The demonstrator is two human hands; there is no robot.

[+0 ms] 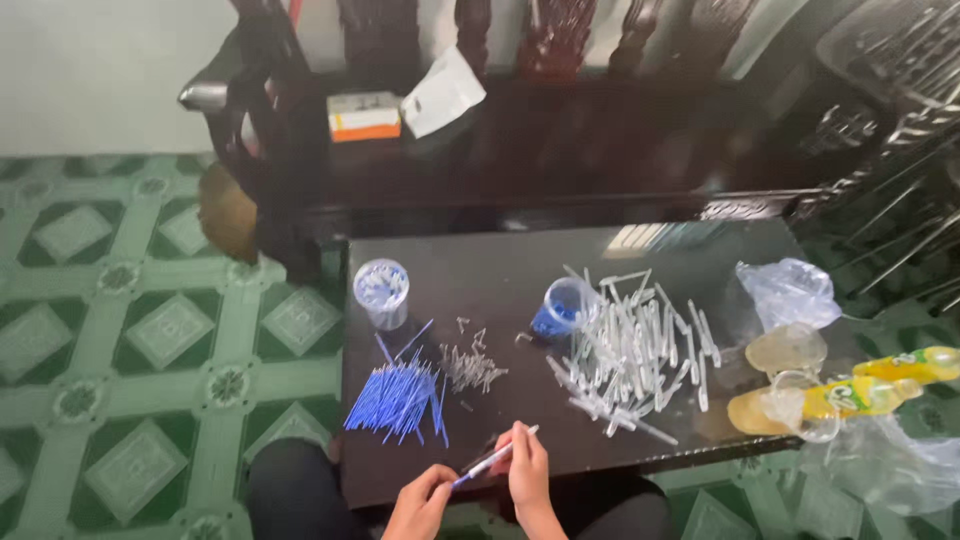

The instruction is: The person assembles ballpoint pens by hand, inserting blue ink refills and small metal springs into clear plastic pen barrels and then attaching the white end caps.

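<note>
— Pen, half built, clear barrel with a blue refill: where is it?
— At the near edge of the dark tabletop, slanting up to the right between both hands. The right hand has its fingers closed around the upper part; the left hand pinches the lower blue end. So each grip is narrow and holds the pen.
— What lies on the surface?
— A fan of blue refills at near left, a small heap of clear tips just beside it, and a wide pile of clear barrels to the right. A clear cup stands at far left; a tipped cup with blue caps touches the barrel pile.
— And the right edge?
— Crowded: a plastic bag, glass mugs and two yellow drink bottles.
— Open room?
— A bare strip in front of the hands and a bare stretch at the far side of the top.
— The room?
— Green patterned floor tiles on the left, a dark wooden bench behind carrying a small box.
</note>
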